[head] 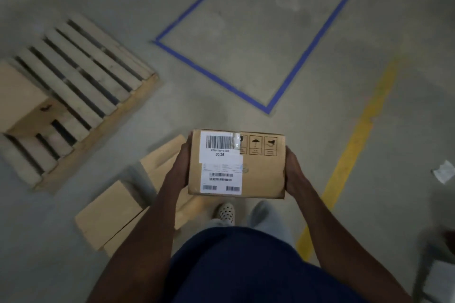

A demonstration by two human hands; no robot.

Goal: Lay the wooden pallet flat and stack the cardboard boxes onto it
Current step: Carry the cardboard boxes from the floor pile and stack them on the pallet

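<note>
- The pallet (81, 86) lies flat, with one box (23, 101) at its left edge.
- Your left hand (181, 167) and right hand (293, 172) grip a labelled box (261, 170).
- Other boxes (110, 214) wait on the floor.

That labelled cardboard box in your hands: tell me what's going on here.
A person holds a brown cardboard box with white barcode labels between the left hand and right hand, one on each side. The slatted wooden pallet already lies flat on the grey concrete floor, up and to the left, with one plain cardboard box on it. More plain cardboard boxes wait on the floor by the person's feet.
</note>
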